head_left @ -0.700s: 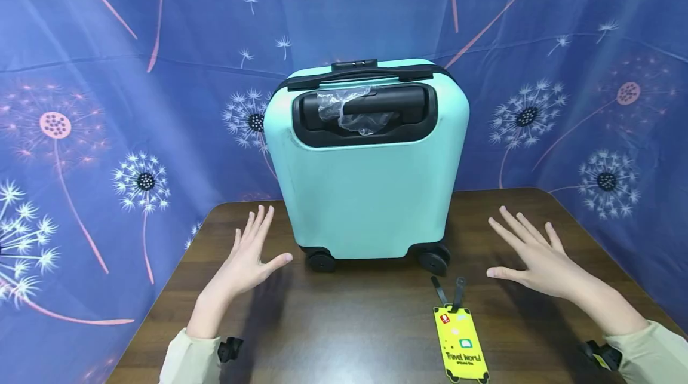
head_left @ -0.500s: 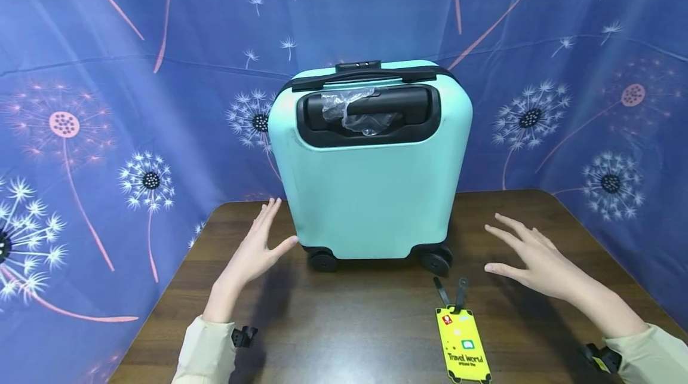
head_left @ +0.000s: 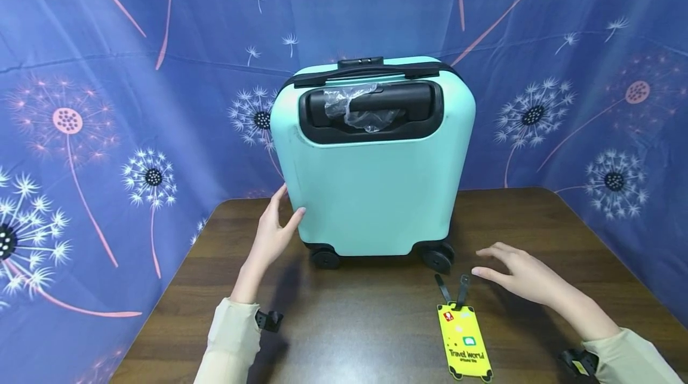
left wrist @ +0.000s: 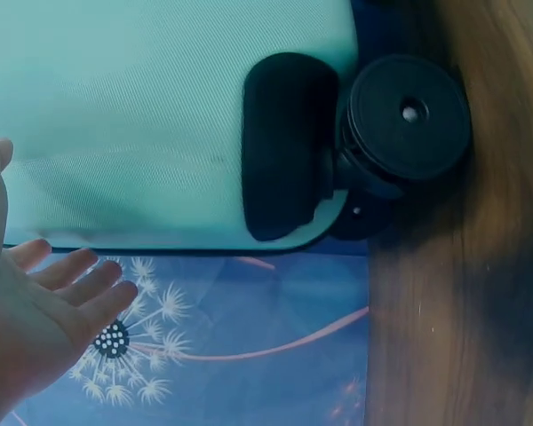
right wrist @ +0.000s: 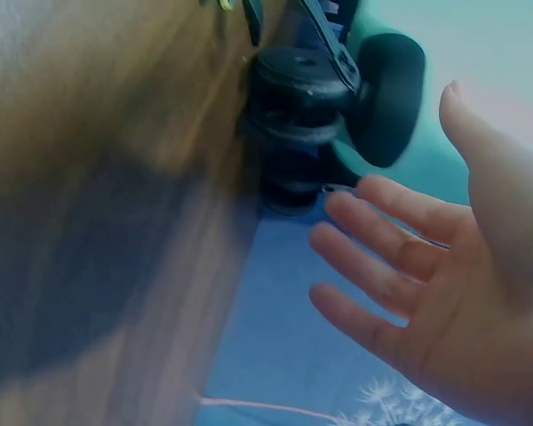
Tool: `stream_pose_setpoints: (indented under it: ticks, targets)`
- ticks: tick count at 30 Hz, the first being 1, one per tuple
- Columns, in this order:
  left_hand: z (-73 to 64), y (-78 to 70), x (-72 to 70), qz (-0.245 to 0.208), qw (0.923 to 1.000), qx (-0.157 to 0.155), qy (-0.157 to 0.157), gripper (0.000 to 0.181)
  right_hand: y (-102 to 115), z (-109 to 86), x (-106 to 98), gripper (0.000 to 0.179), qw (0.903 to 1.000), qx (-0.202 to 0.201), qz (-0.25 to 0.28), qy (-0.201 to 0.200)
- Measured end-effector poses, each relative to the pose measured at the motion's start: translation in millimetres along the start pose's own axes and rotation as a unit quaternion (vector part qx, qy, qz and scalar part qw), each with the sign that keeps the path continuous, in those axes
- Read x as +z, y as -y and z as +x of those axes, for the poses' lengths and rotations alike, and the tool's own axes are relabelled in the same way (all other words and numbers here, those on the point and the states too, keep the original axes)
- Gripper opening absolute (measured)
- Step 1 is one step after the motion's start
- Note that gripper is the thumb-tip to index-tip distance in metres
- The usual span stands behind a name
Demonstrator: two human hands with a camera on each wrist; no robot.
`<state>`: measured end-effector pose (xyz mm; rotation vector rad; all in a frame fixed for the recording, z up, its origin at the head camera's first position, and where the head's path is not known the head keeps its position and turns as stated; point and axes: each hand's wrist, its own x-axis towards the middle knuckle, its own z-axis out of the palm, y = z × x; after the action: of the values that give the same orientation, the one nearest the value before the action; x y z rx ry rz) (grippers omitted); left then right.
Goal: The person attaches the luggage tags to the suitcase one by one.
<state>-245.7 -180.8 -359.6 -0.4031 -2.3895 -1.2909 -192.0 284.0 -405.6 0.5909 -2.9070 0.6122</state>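
A mint-green suitcase stands upright on black wheels at the back of the table. Clear plastic wrap clings to the black handle in its recess. At its lower left edge is my left hand, thumb in front of the shell and fingers beside its side. In the left wrist view those fingers look relaxed. My right hand hovers with loosely bent fingers, holding nothing, just right of a yellow luggage tag. The tag lies flat, its black strap undone in two ends.
The brown wooden table carries the suitcase and tag. Behind it hangs a blue dandelion-print cloth, close to the suitcase's back. Small black wrist cameras sit at both sleeves.
My left hand has moved right and up to the suitcase's side. The right hand has shifted left and lower toward the tag, its fingers bending from spread. Suitcase and tag have stayed put.
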Motion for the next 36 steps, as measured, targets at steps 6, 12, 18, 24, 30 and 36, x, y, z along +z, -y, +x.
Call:
stream_pose_setpoints:
  ticks: [6, 12, 18, 24, 30, 36]
  targets:
    - [8.7, -4.2, 5.2, -0.037, 0.9991, -0.020, 0.006, 0.074, 1, 0.0, 16, 0.035, 0.9932, -0.019, 0.086, 0.076]
    - [9.7, -23.1, 6.4, -0.083, 0.9961, -0.028, 0.014, 0.084, 3, 3.8, 28, 0.030, 0.9791, -0.043, 0.142, 0.139]
    - [10.3, -17.5, 9.7, -0.099, 0.9948, -0.024, 0.005, 0.084, 4, 7.0, 38, 0.024, 0.9760, -0.021, 0.145, 0.162]
    - [10.8, 2.5, 17.3, -0.118, 0.9926, -0.030, -0.006, 0.083, 4, 7.3, 44, 0.023, 0.9653, 0.009, 0.181, 0.189]
    - [9.1, 6.5, 21.1, -0.118, 0.9925, -0.031, -0.010, 0.081, 4, 7.3, 50, 0.024, 0.9513, 0.038, 0.227, 0.206]
    - [11.0, 7.0, 22.0, -0.116, 0.9927, -0.034, -0.008, 0.080, 6, 6.3, 55, 0.019, 0.9479, 0.063, 0.238, 0.202]
